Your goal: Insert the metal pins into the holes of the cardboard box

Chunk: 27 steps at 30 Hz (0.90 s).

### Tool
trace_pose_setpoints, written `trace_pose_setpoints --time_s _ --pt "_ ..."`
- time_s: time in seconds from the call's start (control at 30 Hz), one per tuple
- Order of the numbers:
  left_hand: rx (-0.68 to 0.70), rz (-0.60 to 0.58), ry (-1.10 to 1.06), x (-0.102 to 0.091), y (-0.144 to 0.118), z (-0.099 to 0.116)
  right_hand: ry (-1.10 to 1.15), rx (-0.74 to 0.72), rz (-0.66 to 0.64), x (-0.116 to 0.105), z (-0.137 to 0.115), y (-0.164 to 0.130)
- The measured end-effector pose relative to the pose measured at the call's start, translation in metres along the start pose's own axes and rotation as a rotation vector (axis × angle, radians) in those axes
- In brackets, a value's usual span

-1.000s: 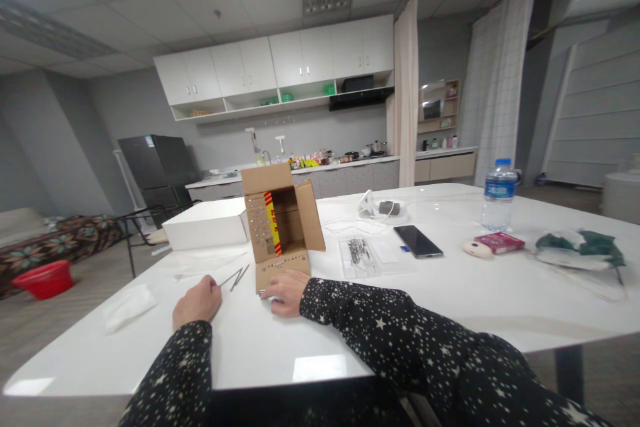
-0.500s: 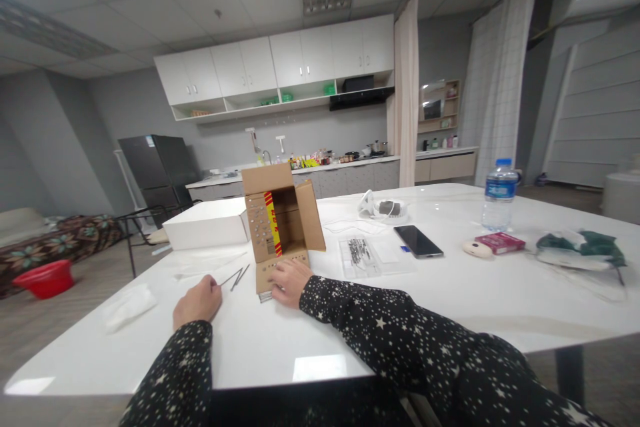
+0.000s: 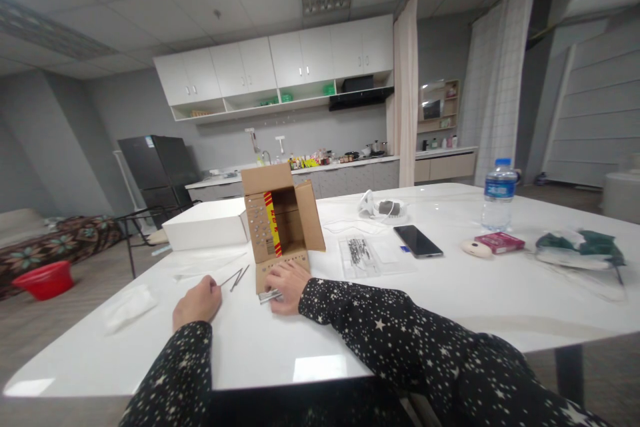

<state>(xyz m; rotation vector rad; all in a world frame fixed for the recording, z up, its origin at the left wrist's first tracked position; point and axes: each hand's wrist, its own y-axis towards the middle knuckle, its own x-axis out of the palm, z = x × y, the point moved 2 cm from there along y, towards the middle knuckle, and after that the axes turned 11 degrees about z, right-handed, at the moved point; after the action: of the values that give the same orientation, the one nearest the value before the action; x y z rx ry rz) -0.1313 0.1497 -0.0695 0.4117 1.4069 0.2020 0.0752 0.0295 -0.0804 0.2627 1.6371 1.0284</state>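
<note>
Two hands at an open cardboard box (image 3: 280, 227)

Right hand (image 3: 286, 283) lies curled over thin metal pins (image 3: 270, 296) at the box's near flap; left hand (image 3: 197, 302) pinches a metal pin (image 3: 231, 277), closed, on the white bench (image 3: 450, 293) left of it.

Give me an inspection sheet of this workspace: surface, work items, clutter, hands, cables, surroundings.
Surface: white glossy table, with glare patches near the front edge.
Work items: open cardboard box standing on its side, flaps spread; thin metal rods under the right hand; two more rods by the left hand.
Clutter: white box, plastic bag of small metal parts, phone, water bottle, red packet, green cloth, tissue.
Hands: left hand curled, resting on the table; right hand flat over the rods at the box's front flap.
Cables: white cord at the headset.
Surroundings: kitchen counter, wall cabinets, fridge, curtains, red basin.
</note>
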Motion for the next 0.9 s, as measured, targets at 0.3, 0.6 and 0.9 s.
trace_pose_setpoints --time_s 0.3,0.6,0.9 --pt "-0.004 -0.002 -0.001 -0.0019 -0.001 -0.0012 0.096 -0.112 -0.013 0.0034 -0.0002 -0.0018" --pt "0.0 0.006 0.001 -0.0028 -0.0013 0.0004 0.071 -0.091 0.0 0.0064 0.0003 -0.0019" --pt "-0.005 0.007 -0.011 -0.0047 -0.0022 0.0006 0.057 -0.068 -0.025 0.0061 -0.0001 -0.0015"
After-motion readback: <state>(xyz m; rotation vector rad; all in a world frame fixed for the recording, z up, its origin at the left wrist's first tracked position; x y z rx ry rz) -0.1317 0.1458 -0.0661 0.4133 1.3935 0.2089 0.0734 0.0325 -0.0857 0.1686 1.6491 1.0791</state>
